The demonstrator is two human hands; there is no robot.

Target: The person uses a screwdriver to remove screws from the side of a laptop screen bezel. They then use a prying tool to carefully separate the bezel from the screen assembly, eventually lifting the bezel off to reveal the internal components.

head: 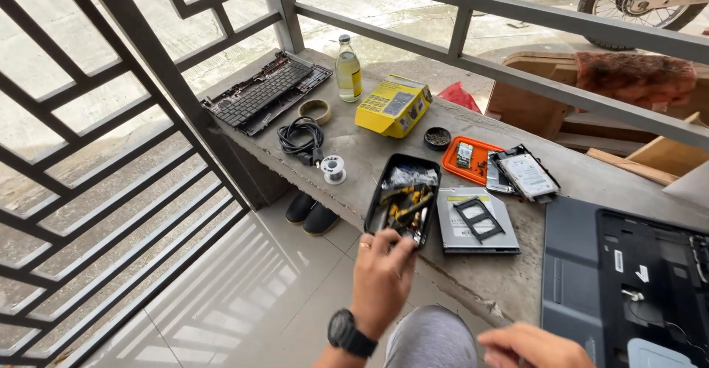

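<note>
Left hand (382, 276): fingers spread loose, laid on the near end of the black rectangular plastic tool tray (403, 198).
Right hand (533, 346): nothing held, kept apart, below the tray's right.

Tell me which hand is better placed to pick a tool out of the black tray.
Left. The left hand already has its fingers at the near end of the black tool tray, over the yellow-handled tools. The right hand hangs lower, off the concrete bench edge, near the opened laptop.
</note>
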